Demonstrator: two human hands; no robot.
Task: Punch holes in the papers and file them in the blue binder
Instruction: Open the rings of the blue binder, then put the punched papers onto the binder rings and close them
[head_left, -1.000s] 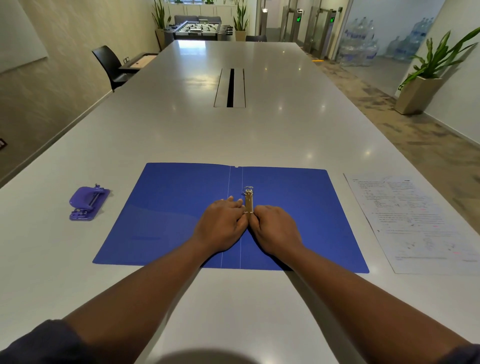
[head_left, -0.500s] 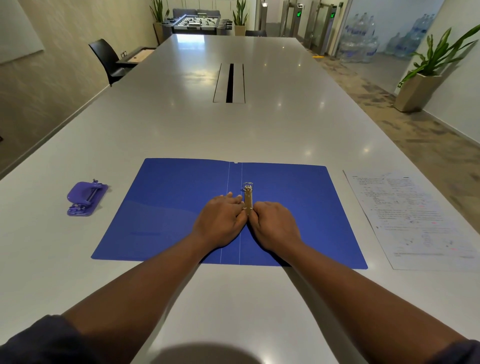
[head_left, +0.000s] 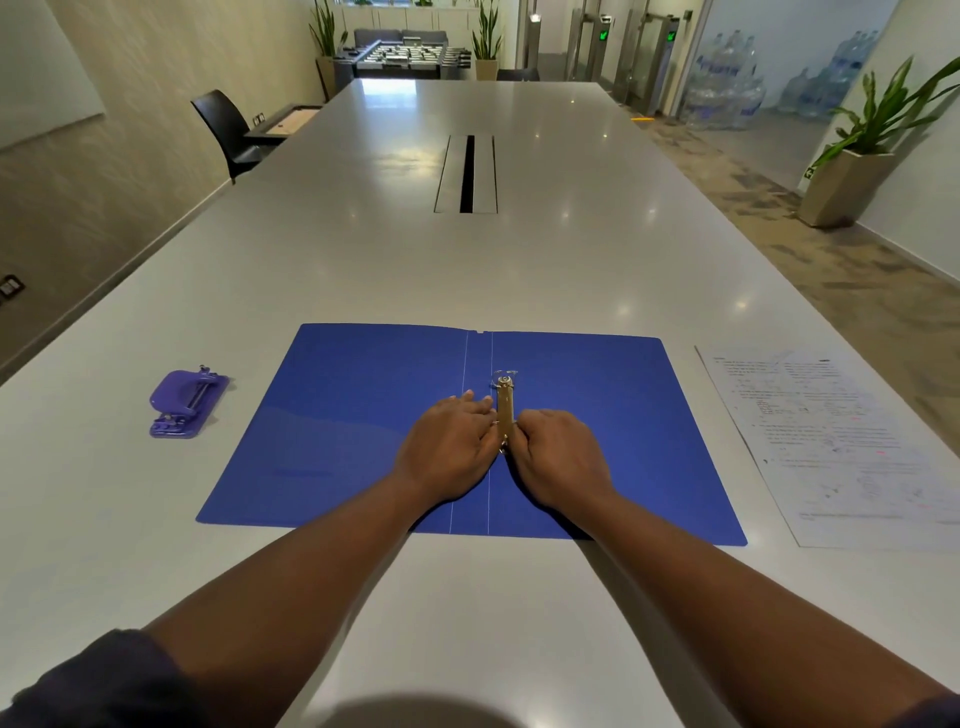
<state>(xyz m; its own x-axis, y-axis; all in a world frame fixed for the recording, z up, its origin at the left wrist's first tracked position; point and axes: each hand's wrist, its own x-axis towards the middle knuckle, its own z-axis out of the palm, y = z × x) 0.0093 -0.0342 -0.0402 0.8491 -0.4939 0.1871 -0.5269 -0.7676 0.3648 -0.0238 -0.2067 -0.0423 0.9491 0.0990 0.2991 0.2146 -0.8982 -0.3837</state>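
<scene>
The blue binder (head_left: 343, 426) lies open and flat on the white table, in front of me. Its brass ring mechanism (head_left: 505, 402) runs along the spine, with one ring standing at its far end. My left hand (head_left: 451, 449) and my right hand (head_left: 558, 457) press against the near end of that mechanism from either side, fingers pinching at the near ring, which they hide. The printed papers (head_left: 831, 441) lie to the right of the binder. A purple hole punch (head_left: 184, 402) sits to the left.
The long white table (head_left: 363, 249) stretches far ahead, with a cable slot (head_left: 467, 174) in its middle. A black chair (head_left: 228, 130) stands at the left edge, a potted plant (head_left: 857, 156) on the floor at the right.
Both hands stay at the ring mechanism with barely any movement. The view has tilted slightly, so the binder appears a little lower in the frame.
</scene>
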